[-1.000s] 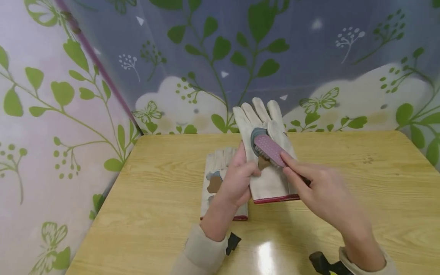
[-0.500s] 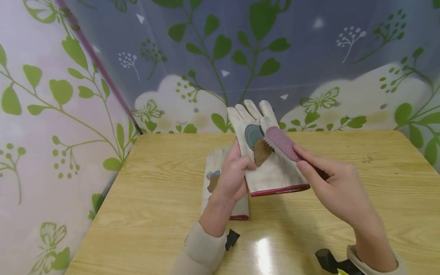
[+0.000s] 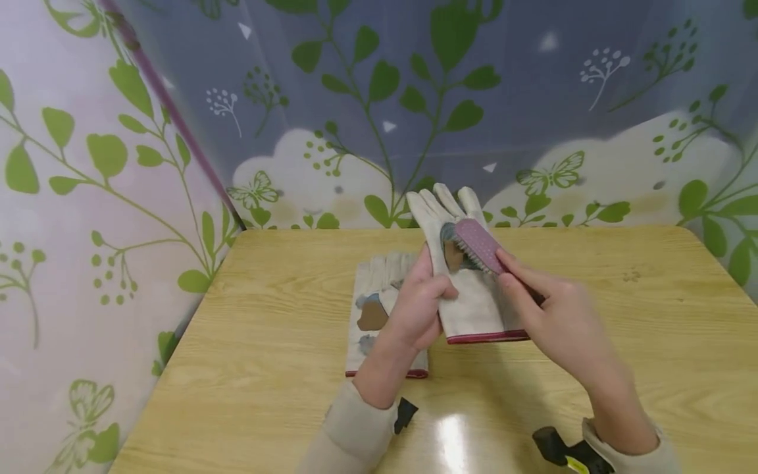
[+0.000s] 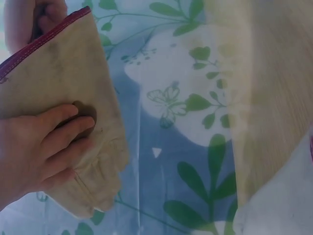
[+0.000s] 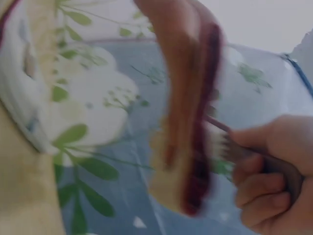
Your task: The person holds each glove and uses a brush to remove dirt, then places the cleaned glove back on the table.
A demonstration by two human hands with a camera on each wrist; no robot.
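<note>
My left hand holds up a cream work glove with a red-trimmed cuff, fingers upward, thumb across its front. In the left wrist view several fingers of that hand press on the back of the glove. Blue and brown patches mark the glove's palm. My right hand grips a scrubbing brush with a dotted pink back and pale bristles. The bristles lie at the palm patches and partly cover them. In the right wrist view the fingers curl round the dark brush handle.
A second cream glove, also patched in blue and brown, lies flat on the wooden table, behind my left hand. A leaf-patterned wall covering rises behind the table's far edge. Dark strap parts show near the right wrist.
The brush swung right, off the blue patch, then came back left over the patches. The held glove shifted left, then back right and slightly down. Both grips stayed the same.
</note>
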